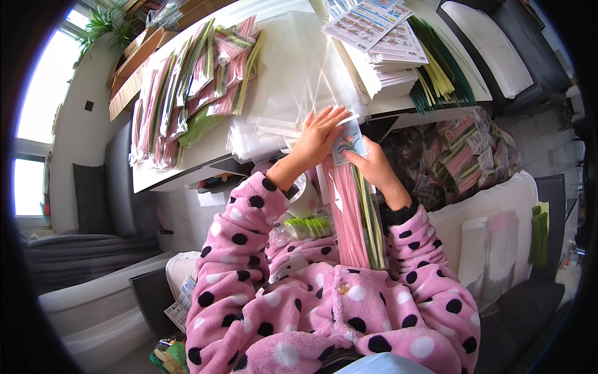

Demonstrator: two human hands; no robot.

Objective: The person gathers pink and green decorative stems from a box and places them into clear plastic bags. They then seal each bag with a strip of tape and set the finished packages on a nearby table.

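A long transparent bag of pink, green and yellow chenille stems hangs from my hands, its lower end against the pink dotted robe. At its top a blue card with a flower picture shows through the plastic. My right hand grips the bag's right side, thumb lying over the card. My left hand rests across the bag's upper left edge, fingers stretched out; what lies under its palm is hidden. Just beyond it, flat transparent bags are spread on the white table.
Filled stem packets lie on the table's left. Printed sheets are stacked at right, beside loose green and yellow stems. More packets are heaped below the table's right side. A green coiled roll sits by my lap.
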